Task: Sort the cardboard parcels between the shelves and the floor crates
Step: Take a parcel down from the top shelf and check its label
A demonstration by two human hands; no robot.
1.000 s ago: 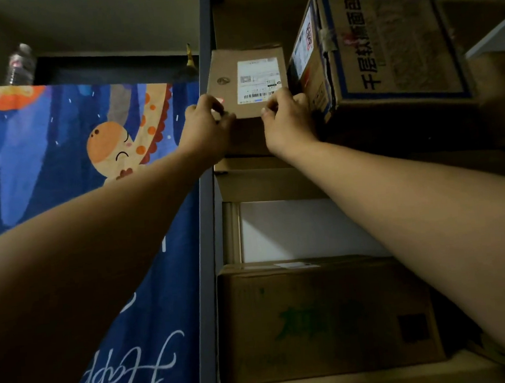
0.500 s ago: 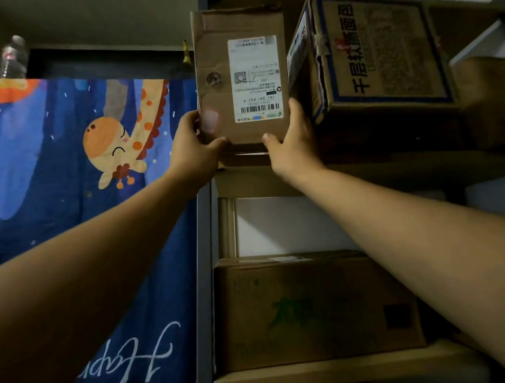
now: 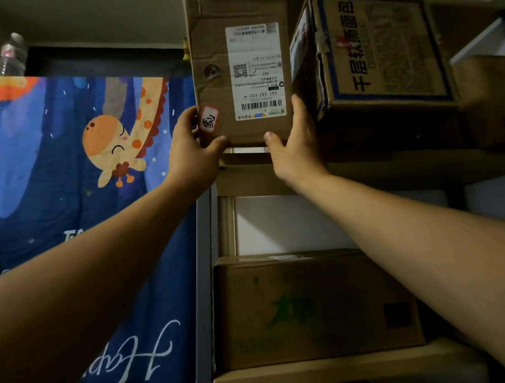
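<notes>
A flat brown cardboard parcel with a white shipping label stands on end at the left of the upper shelf. My left hand grips its lower left corner, thumb across the front. My right hand grips its lower right corner, fingers along the right side. Right beside it sits a bigger cardboard box with a blue border and printed characters. Below, a wide brown carton with green print fills the lower shelf.
The shelf's grey metal upright runs down the left. A blue curtain with a cartoon giraffe hangs to the left. A plastic bottle stands on a ledge above it. More brown boxes sit at the far right.
The parcel has tipped up from a low, foreshortened position to standing tall against the shelf front, showing its whole label. Both hands slid down to its bottom corners.
</notes>
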